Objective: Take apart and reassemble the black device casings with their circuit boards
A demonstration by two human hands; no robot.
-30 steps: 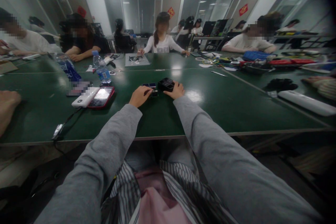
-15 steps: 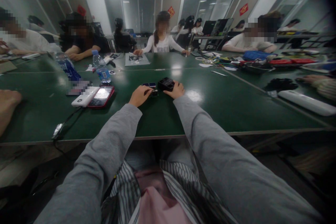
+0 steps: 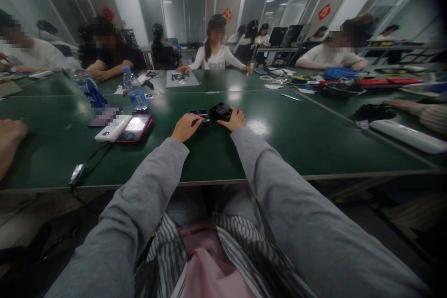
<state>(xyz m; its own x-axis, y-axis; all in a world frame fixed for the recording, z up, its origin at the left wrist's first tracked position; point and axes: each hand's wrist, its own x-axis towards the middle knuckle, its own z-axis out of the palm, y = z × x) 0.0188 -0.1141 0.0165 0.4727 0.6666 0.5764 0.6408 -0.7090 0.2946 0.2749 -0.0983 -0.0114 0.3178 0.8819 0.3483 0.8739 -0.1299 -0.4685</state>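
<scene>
My right hand [image 3: 234,120] is wrapped round the near right side of a black box [image 3: 220,110] divided into small compartments. The box rests on the green table [image 3: 279,149]. To its left lies a small dark flat object with shiny bluish panels [image 3: 199,112]; its kind cannot be made out. My left hand [image 3: 186,127] is at the near left side of that object, thumb and fingers pinched together. What sits between those fingertips is too small to name. Both hands are close to each other, with the forearms reaching over the table's front edge.
A white device [image 3: 112,129] and a red-cased phone [image 3: 135,128] lie left, with a cable. Behind them stand two plastic bottles [image 3: 135,91] [image 3: 87,86]. A long white object [image 3: 408,136] lies right, near a co-worker's hand [image 3: 401,104]. Other people sit around the table.
My hands, the black box and the dark flat object keep their places. At the far right, the co-worker's hand has moved a little to the left, over the black item there.
</scene>
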